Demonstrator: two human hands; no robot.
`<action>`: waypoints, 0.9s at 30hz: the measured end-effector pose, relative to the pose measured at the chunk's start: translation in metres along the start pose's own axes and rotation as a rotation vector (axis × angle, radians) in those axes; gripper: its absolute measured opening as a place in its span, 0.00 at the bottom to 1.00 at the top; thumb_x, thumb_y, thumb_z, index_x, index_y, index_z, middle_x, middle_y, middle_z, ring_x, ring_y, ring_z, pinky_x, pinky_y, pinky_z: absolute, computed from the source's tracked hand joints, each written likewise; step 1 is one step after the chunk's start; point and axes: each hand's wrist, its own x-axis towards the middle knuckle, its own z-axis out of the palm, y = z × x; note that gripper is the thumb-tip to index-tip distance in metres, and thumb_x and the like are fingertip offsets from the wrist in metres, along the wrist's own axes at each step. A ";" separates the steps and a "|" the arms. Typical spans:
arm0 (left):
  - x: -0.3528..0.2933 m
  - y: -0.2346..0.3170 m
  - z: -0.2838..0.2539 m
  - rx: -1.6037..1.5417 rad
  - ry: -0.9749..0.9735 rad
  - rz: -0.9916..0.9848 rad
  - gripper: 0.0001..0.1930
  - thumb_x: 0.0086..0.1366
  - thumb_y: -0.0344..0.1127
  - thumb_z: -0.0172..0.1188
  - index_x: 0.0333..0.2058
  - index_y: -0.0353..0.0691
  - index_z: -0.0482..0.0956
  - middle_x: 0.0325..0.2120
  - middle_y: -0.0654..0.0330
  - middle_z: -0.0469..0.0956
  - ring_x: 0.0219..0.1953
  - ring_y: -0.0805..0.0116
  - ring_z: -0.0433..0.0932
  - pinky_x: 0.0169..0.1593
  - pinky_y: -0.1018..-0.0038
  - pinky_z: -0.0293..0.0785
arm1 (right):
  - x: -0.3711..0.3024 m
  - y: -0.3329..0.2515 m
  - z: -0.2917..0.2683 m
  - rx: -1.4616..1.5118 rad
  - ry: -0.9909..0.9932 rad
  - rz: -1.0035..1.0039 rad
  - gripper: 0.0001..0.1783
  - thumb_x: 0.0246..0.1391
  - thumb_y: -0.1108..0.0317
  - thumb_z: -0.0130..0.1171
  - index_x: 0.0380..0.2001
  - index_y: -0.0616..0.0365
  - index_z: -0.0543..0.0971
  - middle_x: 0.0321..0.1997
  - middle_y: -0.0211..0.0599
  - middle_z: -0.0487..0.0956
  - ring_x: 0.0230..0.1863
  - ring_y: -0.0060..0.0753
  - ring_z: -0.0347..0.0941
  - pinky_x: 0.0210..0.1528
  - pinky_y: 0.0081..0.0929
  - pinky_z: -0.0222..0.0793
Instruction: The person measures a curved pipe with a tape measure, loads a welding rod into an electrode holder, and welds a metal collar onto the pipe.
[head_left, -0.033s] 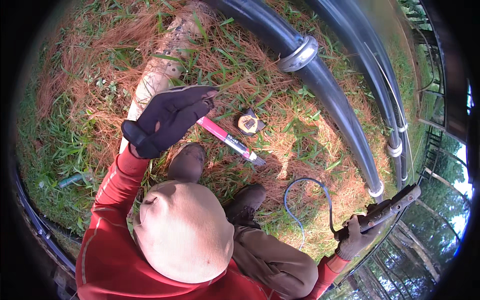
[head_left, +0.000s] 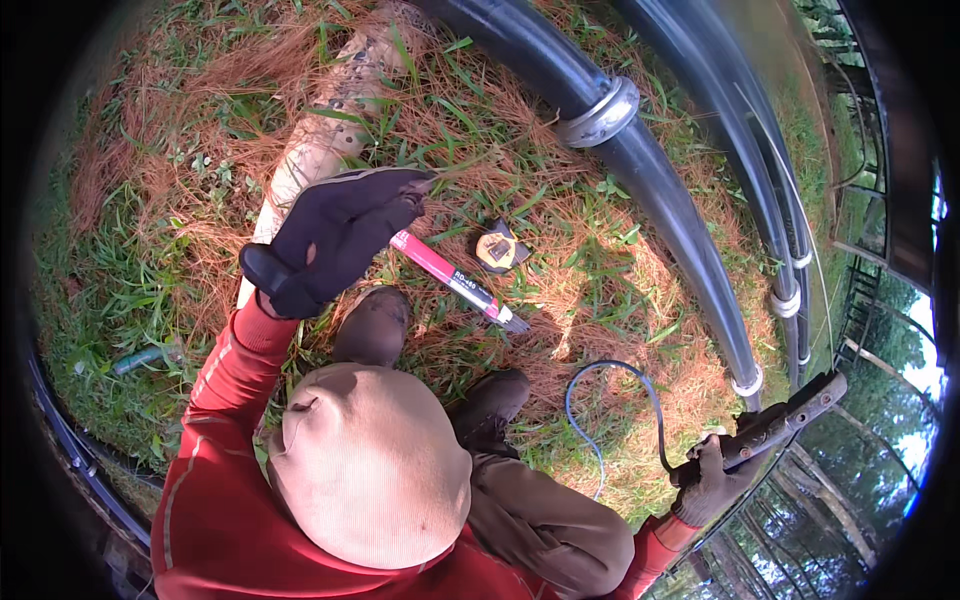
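Right grip (head_left: 712,482), in a dark work glove, closed fully around the handle of a black welding electrode holder (head_left: 785,418). Holds it low at the right side, with the long axis rising to the upper right, away from the body. No rod visible in its clamp end. From the handle, a blue cable (head_left: 610,372) looping to the left over the ground and then back down toward the legs.

Left grip (head_left: 335,235), in a black glove, spread open with the fingers (head_left: 405,190) nearly straight and pointing to the upper right. Holds nothing. Just below and to the right of these fingers, a long pink packet (head_left: 452,280) flat on the ground. Its long axis slanted from upper left to lower right, the upper end closest to the palm. Clearly nearer to the left grip than to the right one, which stays well apart from it. Cannot tell how high the open glove is above the packet.

Beside the packet, a yellow and black tape measure (head_left: 499,248). Further out, a pale log (head_left: 325,140) behind the left glove, and thick black pipes (head_left: 670,200) joined by a metal clamp ring (head_left: 602,112). Everywhere below, grass and dry pine needles (head_left: 560,300), with two brown boots (head_left: 375,325) near the knees.
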 end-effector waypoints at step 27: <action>0.067 -0.003 -0.032 0.584 -0.063 0.144 0.24 0.83 0.37 0.53 0.70 0.30 0.73 0.62 0.47 0.81 0.60 0.58 0.83 0.65 0.65 0.76 | -0.027 -0.079 0.010 0.030 -0.067 -0.020 0.53 0.47 0.67 0.87 0.73 0.57 0.66 0.65 0.39 0.76 0.65 0.28 0.74 0.63 0.32 0.77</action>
